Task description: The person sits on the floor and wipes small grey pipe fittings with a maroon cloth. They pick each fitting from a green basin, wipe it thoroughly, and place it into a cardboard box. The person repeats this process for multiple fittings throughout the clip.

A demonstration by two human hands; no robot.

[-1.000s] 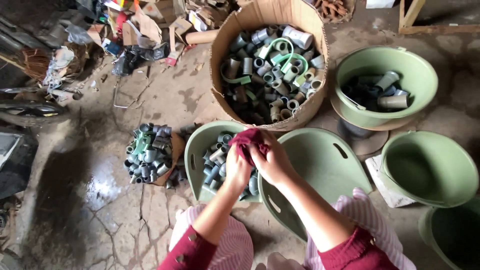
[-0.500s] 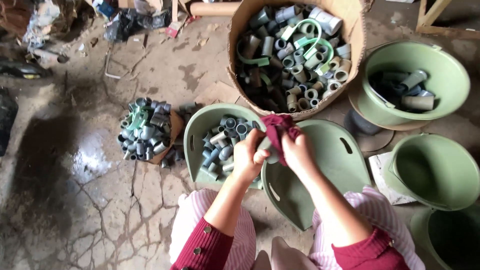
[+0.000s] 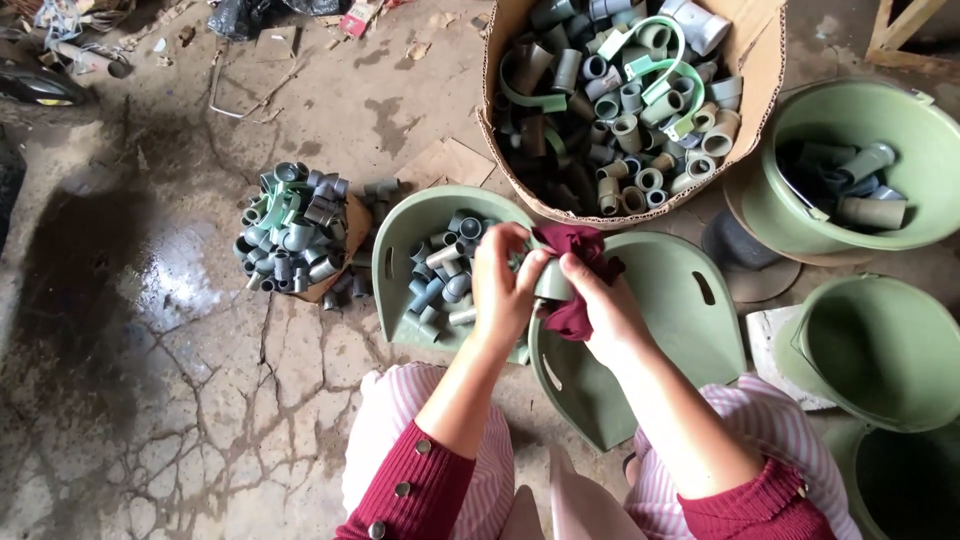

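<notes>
I have my left hand (image 3: 505,285) clamped round a small green fitting (image 3: 552,282) above the trays (image 3: 690,330) while my right hand (image 3: 600,300) bunches a maroon rag (image 3: 575,250) on it: light, rigid, probably dusty-slick, best gripped across its barrel.

Both hands (image 3: 555,285) together, seemingly closed.

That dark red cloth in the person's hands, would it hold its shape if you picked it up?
Probably not. The dark red cloth bunches and folds around the pipe fitting, so it looks floppy. It seems light, since the right hand grips it with little effort.
</notes>
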